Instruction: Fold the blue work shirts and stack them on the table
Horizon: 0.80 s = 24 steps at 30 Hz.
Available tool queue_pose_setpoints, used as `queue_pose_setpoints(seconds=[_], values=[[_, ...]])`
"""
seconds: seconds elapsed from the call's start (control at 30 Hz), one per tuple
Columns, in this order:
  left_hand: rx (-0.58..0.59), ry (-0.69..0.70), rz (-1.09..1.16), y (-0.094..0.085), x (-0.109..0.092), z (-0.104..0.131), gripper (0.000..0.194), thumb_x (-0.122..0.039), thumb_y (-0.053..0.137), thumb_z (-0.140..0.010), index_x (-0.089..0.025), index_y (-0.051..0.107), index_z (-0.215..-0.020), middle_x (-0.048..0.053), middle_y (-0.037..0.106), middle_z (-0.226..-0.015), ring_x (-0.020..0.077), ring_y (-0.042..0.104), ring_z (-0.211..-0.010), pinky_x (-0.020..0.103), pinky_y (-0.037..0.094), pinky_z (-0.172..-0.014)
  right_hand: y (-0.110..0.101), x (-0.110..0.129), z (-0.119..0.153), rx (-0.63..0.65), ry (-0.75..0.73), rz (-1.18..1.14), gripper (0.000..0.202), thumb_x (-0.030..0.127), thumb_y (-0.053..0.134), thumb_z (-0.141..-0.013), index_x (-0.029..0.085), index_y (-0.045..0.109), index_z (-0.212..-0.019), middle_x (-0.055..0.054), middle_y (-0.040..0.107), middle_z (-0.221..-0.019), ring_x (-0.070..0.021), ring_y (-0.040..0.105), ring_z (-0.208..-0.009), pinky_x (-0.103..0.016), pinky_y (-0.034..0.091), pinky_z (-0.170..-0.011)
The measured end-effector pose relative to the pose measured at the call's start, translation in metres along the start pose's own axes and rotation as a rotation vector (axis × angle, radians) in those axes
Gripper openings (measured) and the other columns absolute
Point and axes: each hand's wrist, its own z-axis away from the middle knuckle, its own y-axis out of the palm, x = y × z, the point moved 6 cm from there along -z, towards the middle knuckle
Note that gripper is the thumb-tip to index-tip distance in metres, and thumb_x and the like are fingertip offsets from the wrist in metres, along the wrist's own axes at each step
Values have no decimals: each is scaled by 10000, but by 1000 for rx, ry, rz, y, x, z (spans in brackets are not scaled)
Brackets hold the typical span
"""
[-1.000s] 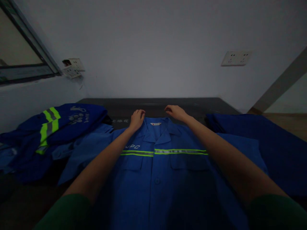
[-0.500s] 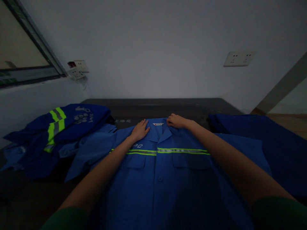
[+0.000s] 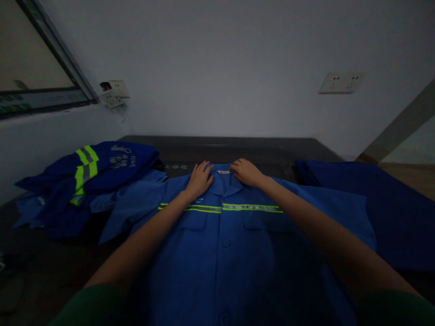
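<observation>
A blue short-sleeved shirt (image 3: pixel 210 253) with yellow-green and grey reflective bands lies front up, its collar toward the wall. My left hand (image 3: pixel 200 180) rests flat beside the collar on the left, fingers spread, covering part of the chest lettering. On the collar's right side, my right hand (image 3: pixel 247 172) has its fingers curled together at the collar edge, close to the white neck label (image 3: pixel 224 172). Whether cloth is pinched between those fingertips is hard to make out.
Darker blue clothing with reflective strips (image 3: pixel 118 167) is heaped at the left. Folded dark blue cloth (image 3: pixel 390 208) lies at the right. The dark table (image 3: pixel 238 143) meets a wall with sockets (image 3: pixel 341 83); a window frame (image 3: pixel 44 102) is at upper left.
My left hand's fingers have spread wider and cover more of the lettering. My right hand has shifted slightly left, toward the neck label. The view has moved a little.
</observation>
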Motion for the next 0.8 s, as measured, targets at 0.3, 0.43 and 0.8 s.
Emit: queue_pose_setpoints(seconds=[0.3,0.43,0.8], values=[[399,-34,105,14,-15,39,727,-542,437,-891,-143,282,-1479,180,182,-1561,307,144,-1446,486,177,-1150,12,42,13,191,-220,-372,187,343,699,-803,180,712,-893,-67,633,-949,-234,495,-1008,-365,389,-927],[391,-60,102,14,-16,40,708,-539,392,-910,-162,252,-1493,153,148,-1571,289,120,-1451,480,141,-1159,14,48,13,108,-181,-376,159,312,662,-837,162,683,-885,-71,609,-935,-226,484,-1000,-367,391,-929],[83,-127,400,-33,28,44,601,-396,483,-877,-130,402,-1410,127,440,-1454,229,406,-1342,361,320,-1108,-7,79,30,-161,-129,-117,195,240,652,-834,169,667,-1016,-119,573,-1185,-293,408,-1216,-480,309,-1055]])
